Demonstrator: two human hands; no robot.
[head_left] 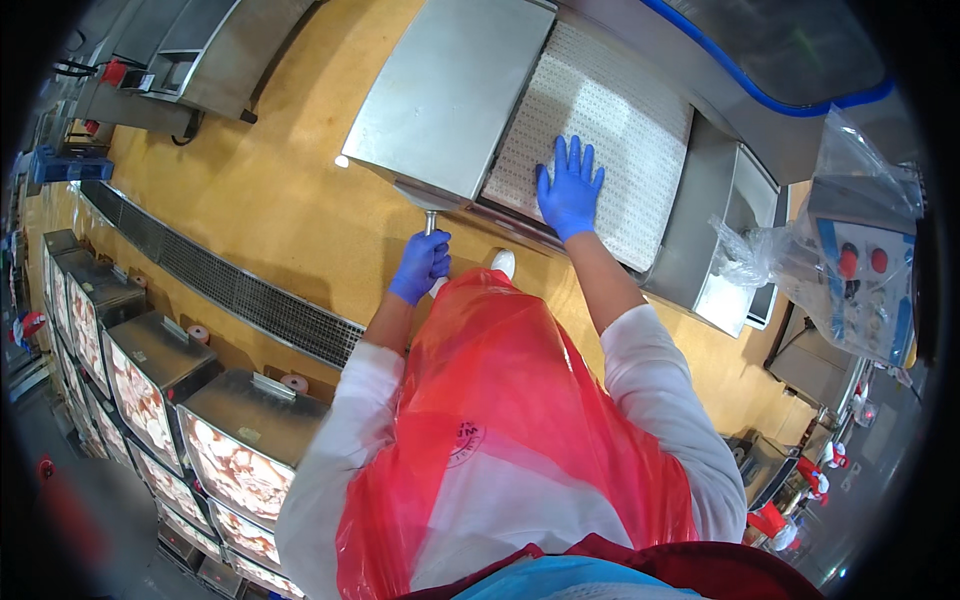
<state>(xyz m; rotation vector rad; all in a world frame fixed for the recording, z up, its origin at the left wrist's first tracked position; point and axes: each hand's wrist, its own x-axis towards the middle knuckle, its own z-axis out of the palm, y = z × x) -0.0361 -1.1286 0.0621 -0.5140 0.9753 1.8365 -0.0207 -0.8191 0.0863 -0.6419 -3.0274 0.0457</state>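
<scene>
My left hand (pixel 421 268), in a blue glove, is closed around a metal bar handle (pixel 430 222) that juts from under the near edge of a stainless steel table (pixel 440 100). To its right, my right hand (pixel 571 190), also blue-gloved, lies flat with fingers spread on a white perforated conveyor belt (pixel 610 120). Nothing is held in it. The belt runs alongside the steel table, with a narrow gap between them.
Steel bins (pixel 240 440) of pale meat pieces stand in rows at lower left, beyond a floor drain grate (pixel 240 275). At right, a plastic-wrapped control box (pixel 862 265) has red buttons. A blue-edged machine window (pixel 790 50) is above the belt. Several people work far off.
</scene>
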